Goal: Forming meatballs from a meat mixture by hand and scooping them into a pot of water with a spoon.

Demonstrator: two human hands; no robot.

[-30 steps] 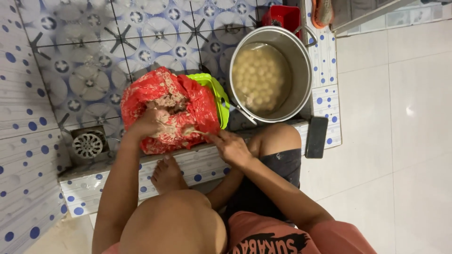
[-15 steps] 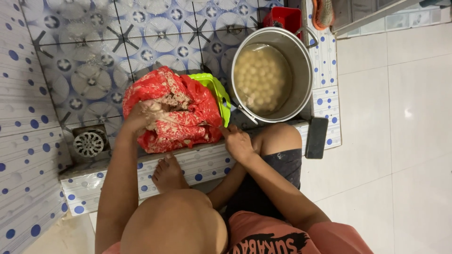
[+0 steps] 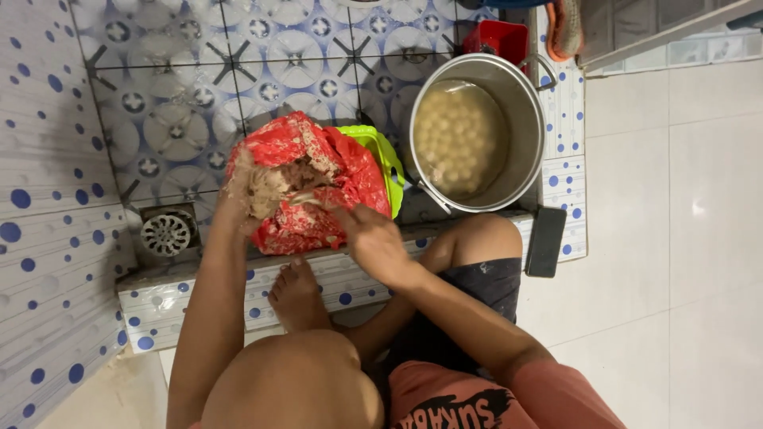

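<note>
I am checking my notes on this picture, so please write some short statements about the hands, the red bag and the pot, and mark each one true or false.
1. The left hand is covered with pale paste inside the red plastic bag. True.
2. The metal pot is empty. False: it holds cloudy liquid with many pale balls.
3. The right hand holds a spoon over the paste. True.
4. The floor drain lies to the right of the pot. False: it lies left of the bag.
5. A green container sits under the bag. True.

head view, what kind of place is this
Probably a tiled home wash area or wet kitchen floor: patterned tiles, a floor drain, and a big pot of pale balls in liquid.
</note>
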